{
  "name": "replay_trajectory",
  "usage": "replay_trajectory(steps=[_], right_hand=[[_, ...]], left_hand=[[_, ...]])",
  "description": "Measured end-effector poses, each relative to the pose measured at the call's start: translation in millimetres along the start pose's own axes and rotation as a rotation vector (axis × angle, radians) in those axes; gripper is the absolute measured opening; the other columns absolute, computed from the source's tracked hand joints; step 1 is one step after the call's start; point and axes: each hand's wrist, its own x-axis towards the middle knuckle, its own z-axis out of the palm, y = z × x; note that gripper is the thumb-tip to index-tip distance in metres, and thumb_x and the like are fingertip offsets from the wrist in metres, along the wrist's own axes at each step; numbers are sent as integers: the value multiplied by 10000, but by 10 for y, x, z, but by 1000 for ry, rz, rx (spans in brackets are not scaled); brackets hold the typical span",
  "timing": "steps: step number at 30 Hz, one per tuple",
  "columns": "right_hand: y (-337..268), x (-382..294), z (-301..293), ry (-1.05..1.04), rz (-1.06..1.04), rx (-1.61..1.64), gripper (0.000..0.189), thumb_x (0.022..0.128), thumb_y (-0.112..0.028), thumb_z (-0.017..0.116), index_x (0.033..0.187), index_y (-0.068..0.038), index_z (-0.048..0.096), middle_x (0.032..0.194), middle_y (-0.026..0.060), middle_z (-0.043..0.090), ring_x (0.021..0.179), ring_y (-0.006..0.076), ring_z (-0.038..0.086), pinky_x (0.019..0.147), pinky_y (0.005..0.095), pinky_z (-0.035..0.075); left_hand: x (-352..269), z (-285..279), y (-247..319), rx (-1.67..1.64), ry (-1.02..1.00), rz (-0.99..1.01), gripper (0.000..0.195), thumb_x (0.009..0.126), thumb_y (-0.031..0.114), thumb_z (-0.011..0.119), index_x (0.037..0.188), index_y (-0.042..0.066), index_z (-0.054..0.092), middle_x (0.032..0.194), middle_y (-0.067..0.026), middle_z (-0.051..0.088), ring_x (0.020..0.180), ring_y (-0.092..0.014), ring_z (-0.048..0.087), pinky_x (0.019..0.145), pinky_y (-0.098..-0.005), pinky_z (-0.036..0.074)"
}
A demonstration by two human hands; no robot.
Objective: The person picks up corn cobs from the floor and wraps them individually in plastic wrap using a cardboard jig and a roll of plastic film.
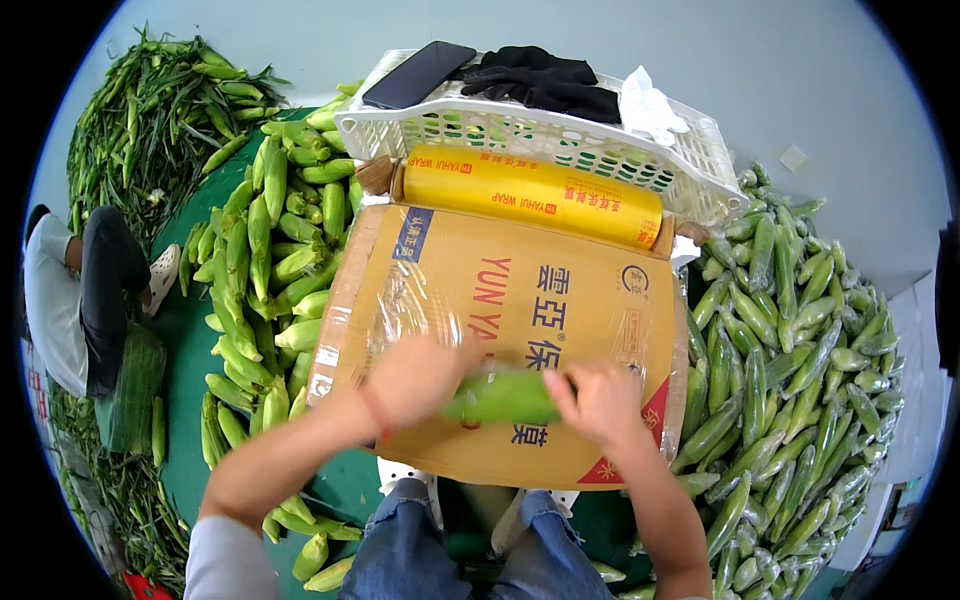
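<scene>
A green ear of corn in its husk, blurred by motion, lies crosswise between my hands over a cardboard box. My right hand grips the corn's right end, with the thumb along its near side. Beside the left end is my left hand, also blurred; whether its fingers close on the corn cannot be made out. Along the far edge of the box lies a yellow roll of cling wrap bearing print. Clear film glistens on the box's left part.
Beyond the roll, a white plastic basket carries a smartphone, black gloves and a white tissue. Unwrapped corn is heaped left, film-wrapped corn right. A seated person is by husk piles at far left.
</scene>
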Motion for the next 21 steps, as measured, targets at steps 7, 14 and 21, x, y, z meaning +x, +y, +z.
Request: replay_trajectory(steps=[7, 14, 21], right_hand=[[-557, -517, -309, -420, 92, 126, 425, 849, -490, 633, 916, -70, 625, 815, 140, 640, 730, 305, 645, 611, 436, 505], [-379, 73, -47, 80, -432, -139, 624, 767, -492, 692, 1226, -94, 548, 1220, 144, 526, 1108, 318, 525, 952, 480, 420], [-171, 677, 164, -61, -378, -160, 659, 729, -521, 724, 1158, -62, 528, 892, 90, 591, 817, 237, 648, 681, 346, 537]], left_hand=[[-1086, 97, 617, -58, 49, 16, 696, 855, 530, 588, 1387, 97, 468, 1366, -295, 436, 1257, -420, 464, 1047, -525, 366], [646, 3, -569, 136, 402, -12, 764, 847, 456, 628, 1386, -35, 402, 1472, -271, 328, 1345, -401, 373, 1103, -434, 327], [1289, -209, -540, 188, -124, 70, 618, 791, 327, 734, 1213, -58, 499, 1279, -209, 511, 1195, -339, 524, 970, -384, 468]])
